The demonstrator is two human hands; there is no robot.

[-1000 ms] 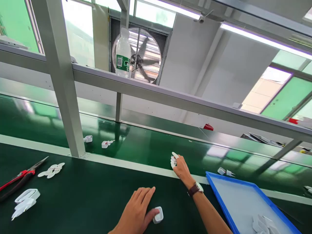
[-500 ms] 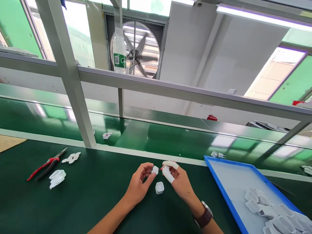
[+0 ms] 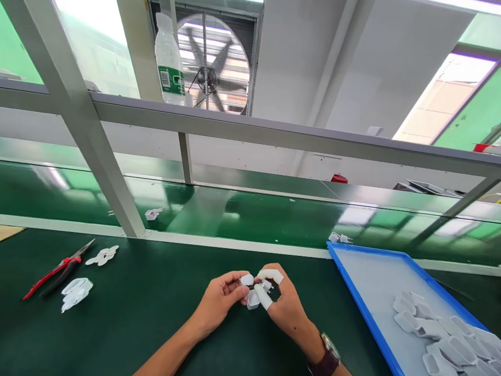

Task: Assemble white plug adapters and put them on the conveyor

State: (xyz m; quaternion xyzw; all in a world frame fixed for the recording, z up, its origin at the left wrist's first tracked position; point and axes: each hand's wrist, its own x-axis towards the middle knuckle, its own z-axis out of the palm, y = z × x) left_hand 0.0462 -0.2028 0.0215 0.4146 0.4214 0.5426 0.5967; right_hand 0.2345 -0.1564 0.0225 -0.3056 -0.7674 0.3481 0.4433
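Note:
Between the thumb and fingers of my left hand (image 3: 222, 296) is a small white plastic cap (image 3: 246, 280). My right hand (image 3: 287, 302), with white covers on its thumb and index finger, is pinched close beside it. A small white part (image 3: 267, 285) shows at those covered fingertips, and a bit of red is seen between the two hands. Right below the fingers a white square plastic housing (image 3: 253, 300) sits on the green table (image 3: 164, 313), partly hidden by the fingertips.
Red-and-black pliers (image 3: 62, 267) lie at left, beside flat white pieces (image 3: 103, 256) and white plastic shells (image 3: 76, 293). A blue-rimmed tray (image 3: 354, 292) at right holds several white housings (image 3: 450, 339). A metal post (image 3: 94, 141) rises behind, and a bottle (image 3: 170, 68) stands on the crossbar.
My hands have moved slightly; the right hand's fingertips have come lower, over the housing. The white cap in my left hand has turned. The whole view has shifted a little.

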